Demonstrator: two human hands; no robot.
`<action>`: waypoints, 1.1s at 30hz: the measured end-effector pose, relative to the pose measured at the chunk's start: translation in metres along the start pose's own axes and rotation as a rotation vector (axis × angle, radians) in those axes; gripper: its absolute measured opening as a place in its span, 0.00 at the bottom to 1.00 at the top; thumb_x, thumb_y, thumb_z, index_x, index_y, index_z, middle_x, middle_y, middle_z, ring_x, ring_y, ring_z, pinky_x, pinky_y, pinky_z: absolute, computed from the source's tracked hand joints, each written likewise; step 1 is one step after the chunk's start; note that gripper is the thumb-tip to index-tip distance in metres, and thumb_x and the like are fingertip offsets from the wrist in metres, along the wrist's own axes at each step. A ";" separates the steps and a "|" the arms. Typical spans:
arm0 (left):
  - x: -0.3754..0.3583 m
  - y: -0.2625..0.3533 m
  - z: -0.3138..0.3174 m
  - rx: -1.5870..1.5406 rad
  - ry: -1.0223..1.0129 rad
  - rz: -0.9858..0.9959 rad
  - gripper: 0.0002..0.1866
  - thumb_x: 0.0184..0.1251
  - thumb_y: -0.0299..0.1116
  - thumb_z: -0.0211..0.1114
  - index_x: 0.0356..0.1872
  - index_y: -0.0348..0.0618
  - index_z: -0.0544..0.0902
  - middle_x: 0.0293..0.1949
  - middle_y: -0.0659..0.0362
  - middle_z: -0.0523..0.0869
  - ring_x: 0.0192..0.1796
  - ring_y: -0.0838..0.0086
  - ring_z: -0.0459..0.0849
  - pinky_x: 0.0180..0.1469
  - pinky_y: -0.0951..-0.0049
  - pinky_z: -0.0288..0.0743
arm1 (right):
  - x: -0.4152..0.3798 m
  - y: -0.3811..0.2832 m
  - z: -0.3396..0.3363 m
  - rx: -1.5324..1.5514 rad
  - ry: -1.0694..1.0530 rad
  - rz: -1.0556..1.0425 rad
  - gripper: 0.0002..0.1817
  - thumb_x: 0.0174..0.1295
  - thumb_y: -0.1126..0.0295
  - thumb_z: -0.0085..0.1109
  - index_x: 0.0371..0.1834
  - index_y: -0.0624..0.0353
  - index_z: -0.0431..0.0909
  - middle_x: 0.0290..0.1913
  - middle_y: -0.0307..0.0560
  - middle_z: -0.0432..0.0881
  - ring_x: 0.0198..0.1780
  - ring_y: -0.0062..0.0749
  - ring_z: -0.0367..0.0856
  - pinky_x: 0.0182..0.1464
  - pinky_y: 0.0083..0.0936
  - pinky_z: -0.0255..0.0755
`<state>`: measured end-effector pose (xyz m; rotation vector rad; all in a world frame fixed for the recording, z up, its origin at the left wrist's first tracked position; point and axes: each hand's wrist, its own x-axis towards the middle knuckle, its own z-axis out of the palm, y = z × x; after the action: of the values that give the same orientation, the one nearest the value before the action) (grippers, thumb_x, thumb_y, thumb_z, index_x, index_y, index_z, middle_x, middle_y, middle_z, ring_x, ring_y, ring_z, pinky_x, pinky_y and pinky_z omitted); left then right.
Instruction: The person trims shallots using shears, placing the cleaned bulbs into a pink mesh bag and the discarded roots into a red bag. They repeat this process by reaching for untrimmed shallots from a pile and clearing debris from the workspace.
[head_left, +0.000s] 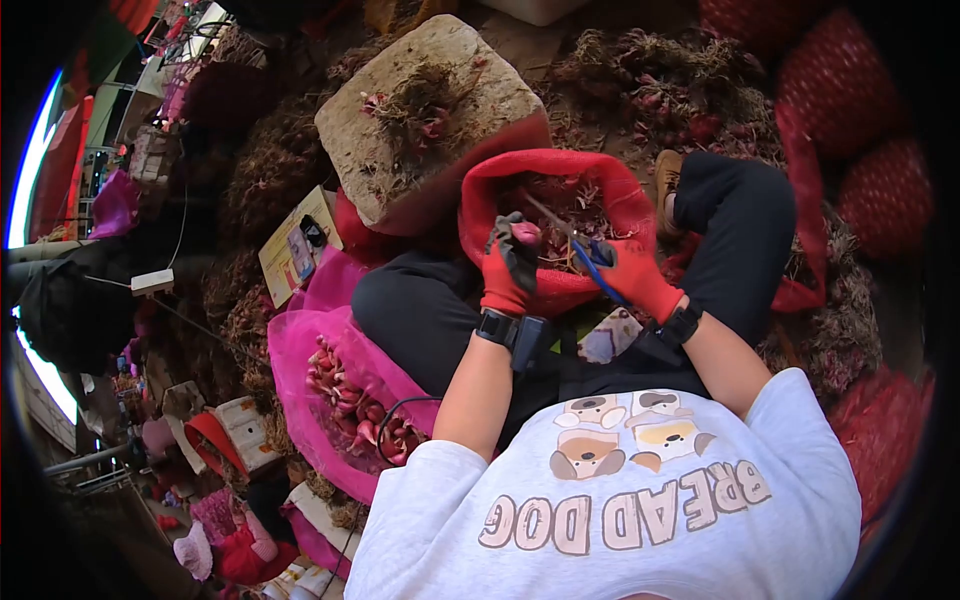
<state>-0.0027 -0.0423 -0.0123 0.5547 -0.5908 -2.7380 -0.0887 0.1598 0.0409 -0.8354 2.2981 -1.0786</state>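
Note:
My left hand (510, 265), in a red and grey glove, is closed around a pink shallot bulb (526, 233) above the open red mesh sack (480, 190). In my right hand (640, 278), also gloved in red, is a pair of scissors (590, 262) with blue handles. Their blades are pointed up and left, over the sack and close to the bulb. Shallots and dry stalks lie inside the sack, between my legs. A pink mesh bag (300, 375) beside my left leg holds several trimmed reddish shallots (350, 395).
A stone block (350, 120) carrying a dried shallot bunch (425, 105) stands beyond the sack. Loose dried bunches (660, 85) cover the ground at the upper right. Filled red sacks (840, 80) line the right side. Another person (245, 540) in red sits at the lower left.

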 end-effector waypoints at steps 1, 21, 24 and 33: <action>0.005 0.006 -0.007 -0.042 0.023 0.032 0.16 0.72 0.44 0.53 0.48 0.41 0.74 0.36 0.61 0.80 0.39 0.76 0.79 0.46 0.77 0.77 | -0.006 -0.012 -0.009 -0.062 -0.051 -0.004 0.19 0.57 0.51 0.58 0.32 0.58 0.81 0.28 0.52 0.82 0.30 0.45 0.81 0.34 0.37 0.72; -0.001 0.009 0.015 0.192 0.234 0.209 0.19 0.71 0.43 0.55 0.48 0.35 0.73 0.37 0.53 0.81 0.37 0.70 0.81 0.40 0.78 0.80 | -0.010 -0.028 -0.017 -0.386 -0.184 0.037 0.20 0.56 0.47 0.54 0.35 0.52 0.81 0.32 0.52 0.83 0.38 0.47 0.82 0.41 0.39 0.74; 0.004 0.013 0.003 0.135 0.194 0.143 0.18 0.71 0.43 0.55 0.47 0.35 0.74 0.36 0.54 0.81 0.35 0.71 0.82 0.39 0.78 0.80 | -0.009 -0.023 -0.018 -0.415 -0.213 0.018 0.20 0.55 0.47 0.55 0.37 0.52 0.81 0.33 0.52 0.83 0.39 0.47 0.81 0.42 0.39 0.73; -0.008 0.009 0.003 1.210 0.009 0.323 0.12 0.69 0.37 0.55 0.42 0.37 0.77 0.36 0.55 0.82 0.34 0.69 0.82 0.38 0.74 0.79 | -0.002 -0.013 -0.017 -0.479 -0.166 0.117 0.23 0.54 0.45 0.56 0.38 0.54 0.80 0.34 0.53 0.83 0.40 0.48 0.81 0.43 0.39 0.73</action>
<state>0.0050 -0.0465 -0.0031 0.6021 -2.1014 -1.8108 -0.0938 0.1630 0.0609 -0.9088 2.4576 -0.3906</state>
